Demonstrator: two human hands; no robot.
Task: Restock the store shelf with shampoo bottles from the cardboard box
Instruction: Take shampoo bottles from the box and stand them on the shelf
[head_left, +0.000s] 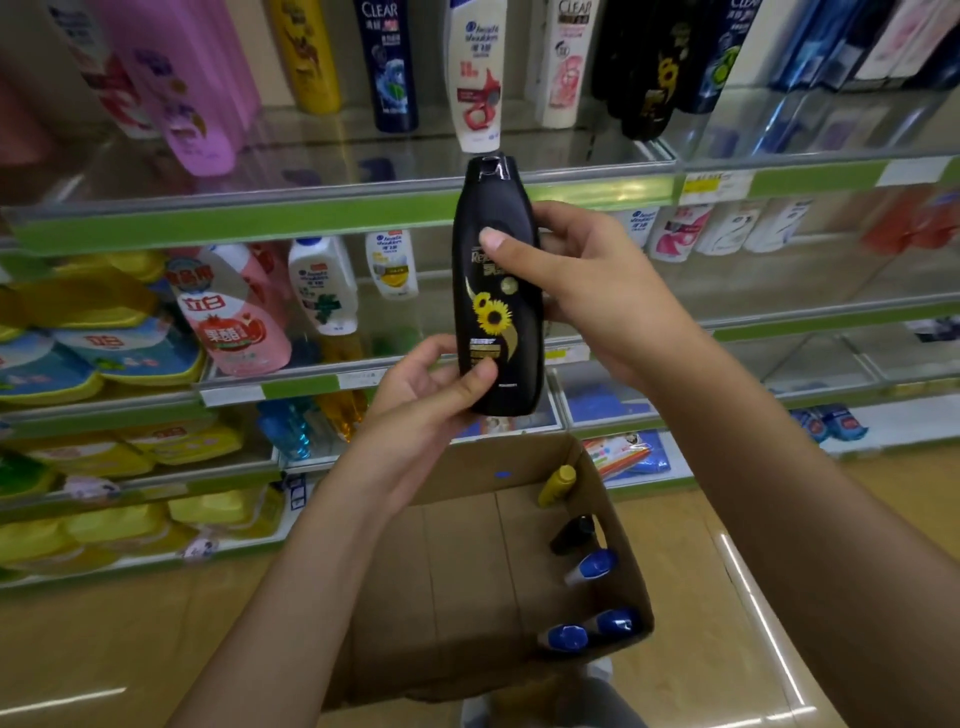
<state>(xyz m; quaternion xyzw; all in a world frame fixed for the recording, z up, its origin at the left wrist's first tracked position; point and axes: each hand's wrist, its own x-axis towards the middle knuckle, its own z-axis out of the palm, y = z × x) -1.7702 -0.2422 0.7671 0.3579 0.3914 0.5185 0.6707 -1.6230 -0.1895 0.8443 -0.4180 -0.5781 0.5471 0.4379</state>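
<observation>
I hold a black shampoo bottle (496, 291) with a sunflower on its label upright in front of the shelves. My left hand (426, 395) grips its lower part, thumb on the label. My right hand (582, 280) wraps its upper half from the right, thumb across the front. Below stands the open cardboard box (467, 561) on the floor, with several bottles along its right wall: a yellow one (557, 484), a black one (571, 532) and blue-capped ones (592, 566). The upper shelf (337, 208) carries matching black sunflower bottles (657, 73) at the right.
Upper shelf holds pink, yellow, dark blue and white bottles (475, 73). The middle shelf has a pink bottle (234, 317), white bottles and yellow-lidded tubs (104, 353) at left. Lower shelves carry yellow packs. Tan floor lies on both sides of the box.
</observation>
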